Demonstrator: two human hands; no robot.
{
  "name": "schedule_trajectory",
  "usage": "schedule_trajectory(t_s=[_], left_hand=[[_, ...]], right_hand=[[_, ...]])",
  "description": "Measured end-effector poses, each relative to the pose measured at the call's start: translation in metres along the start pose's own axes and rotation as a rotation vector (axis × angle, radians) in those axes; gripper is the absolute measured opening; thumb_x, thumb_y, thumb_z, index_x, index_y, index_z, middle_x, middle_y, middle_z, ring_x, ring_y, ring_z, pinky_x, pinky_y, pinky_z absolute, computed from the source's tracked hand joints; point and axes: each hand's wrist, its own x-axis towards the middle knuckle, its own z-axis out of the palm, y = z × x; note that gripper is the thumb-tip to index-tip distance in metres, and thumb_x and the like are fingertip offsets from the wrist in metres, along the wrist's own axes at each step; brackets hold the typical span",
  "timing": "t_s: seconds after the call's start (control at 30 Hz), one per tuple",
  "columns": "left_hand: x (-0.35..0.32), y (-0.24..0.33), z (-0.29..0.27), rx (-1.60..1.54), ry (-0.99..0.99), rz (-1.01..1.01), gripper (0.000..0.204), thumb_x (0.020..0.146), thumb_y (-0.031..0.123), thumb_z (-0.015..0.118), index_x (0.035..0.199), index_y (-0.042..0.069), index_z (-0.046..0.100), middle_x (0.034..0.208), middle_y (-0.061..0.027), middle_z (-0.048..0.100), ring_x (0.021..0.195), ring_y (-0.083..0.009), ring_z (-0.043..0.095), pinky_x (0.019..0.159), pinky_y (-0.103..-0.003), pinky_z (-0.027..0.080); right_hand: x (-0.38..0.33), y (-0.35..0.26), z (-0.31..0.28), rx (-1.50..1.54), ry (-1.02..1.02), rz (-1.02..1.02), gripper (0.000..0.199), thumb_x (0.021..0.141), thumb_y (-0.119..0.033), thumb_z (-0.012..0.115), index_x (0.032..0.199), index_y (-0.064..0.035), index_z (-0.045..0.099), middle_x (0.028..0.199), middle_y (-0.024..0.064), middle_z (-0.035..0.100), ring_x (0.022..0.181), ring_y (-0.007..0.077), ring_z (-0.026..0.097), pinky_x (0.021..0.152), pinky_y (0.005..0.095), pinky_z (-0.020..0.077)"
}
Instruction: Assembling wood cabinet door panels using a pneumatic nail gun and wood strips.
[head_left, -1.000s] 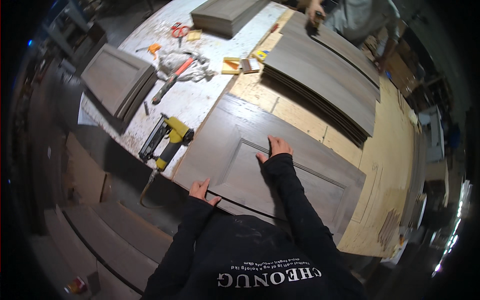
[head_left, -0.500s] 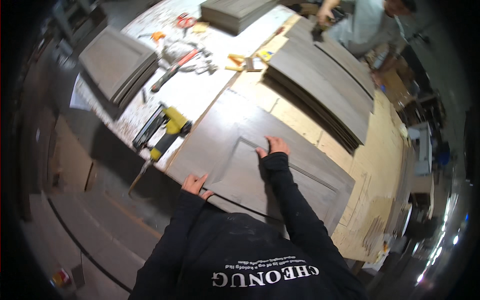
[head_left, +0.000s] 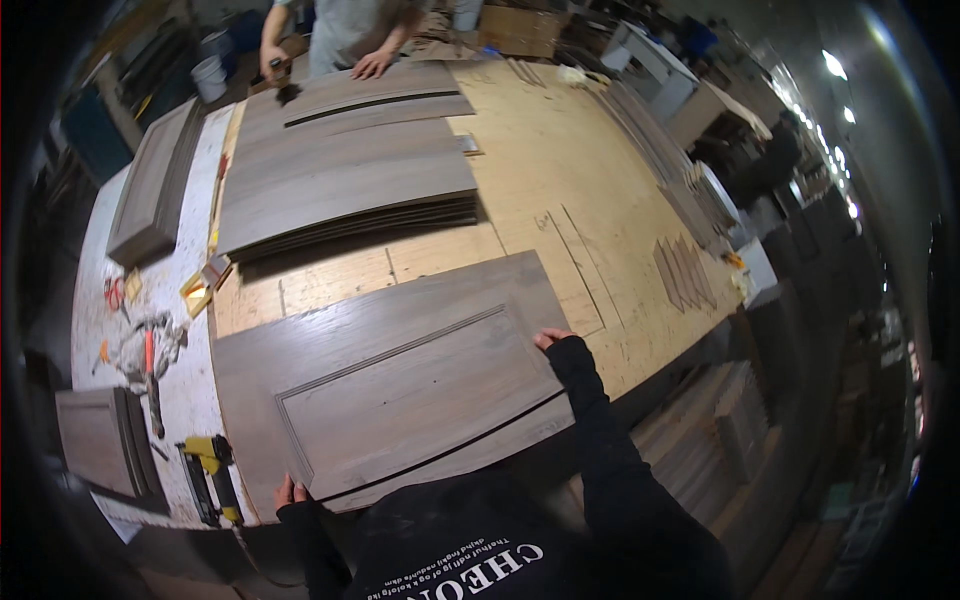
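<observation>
A grey-brown wooden cabinet door (head_left: 420,385) with a framed centre panel lies flat before me. A long dark line runs along its near side. At the door's near left corner, my left hand (head_left: 290,492) has its fingers closed over the edge; part of the hand is hidden by the sleeve. My right hand (head_left: 551,338) grips the right end, fingertips on the top face. A yellow and black nail gun (head_left: 207,470) with a hose lies just left of the door.
Beyond the door lies a stack of flat grey panels (head_left: 350,185). A person (head_left: 355,35) across the table holds a dark tool on it. Other door stacks (head_left: 155,190) (head_left: 100,440), a red-handled hammer (head_left: 151,365) and thin wood strips (head_left: 685,272) lie around the table.
My view has swung to the right. My right hand has moved from the middle of the door to its right end, and my left hand to the near left corner.
</observation>
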Motion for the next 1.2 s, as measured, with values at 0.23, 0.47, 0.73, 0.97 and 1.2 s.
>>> schedule_trajectory(t_s=[0.23,0.47,0.73,0.97,1.2], left_hand=[[0.057,-0.016,-0.005,-0.196,-0.010,-0.155,0.031,0.078,0.006,0.057,0.107,-0.003,0.055,0.081,-0.0075,0.055,0.064,-0.0138,0.051,0.059,-0.026,0.043],[0.099,0.020,0.016,0.205,-0.108,0.077,0.032,0.077,0.008,0.058,0.107,-0.003,0.055,0.080,-0.0077,0.055,0.067,-0.0157,0.053,0.062,-0.028,0.044],[0.105,0.031,0.023,0.339,-0.075,0.091,0.035,0.072,0.014,0.061,0.101,-0.004,0.055,0.081,-0.0158,0.055,0.072,-0.0254,0.056,0.067,-0.034,0.044],[0.085,0.060,0.053,0.317,0.035,0.021,0.058,0.055,0.028,0.078,0.097,-0.004,0.055,0.087,-0.0169,0.052,0.080,-0.0281,0.052,0.071,-0.037,0.043],[0.077,0.078,0.041,0.168,0.052,-0.136,0.059,0.058,0.023,0.074,0.106,-0.004,0.054,0.095,-0.0186,0.050,0.088,-0.0301,0.052,0.077,-0.038,0.043]], right_hand=[[0.010,0.011,0.037,0.384,0.033,-0.016,0.032,0.072,-0.017,0.068,0.099,-0.0017,0.062,0.081,0.0081,0.063,0.074,0.0125,0.057,0.068,0.0250,0.0459],[0.016,0.002,0.020,0.475,-0.025,0.031,0.028,0.072,-0.016,0.067,0.096,-0.0012,0.063,0.085,0.0096,0.064,0.079,0.0139,0.058,0.073,0.0261,0.0456],[0.035,0.037,0.048,0.612,0.015,-0.029,0.020,0.071,-0.007,0.068,0.089,0.0000,0.064,0.082,0.0077,0.063,0.075,0.0134,0.058,0.071,0.0270,0.0467],[0.037,0.065,0.050,0.642,0.029,-0.104,0.021,0.076,-0.004,0.062,0.096,0.0019,0.061,0.083,0.0089,0.062,0.075,0.0142,0.058,0.071,0.0268,0.0476],[0.029,0.027,0.028,0.584,-0.059,0.034,0.026,0.075,-0.008,0.064,0.099,0.0005,0.061,0.083,0.0064,0.063,0.074,0.0121,0.057,0.070,0.0241,0.0467]])
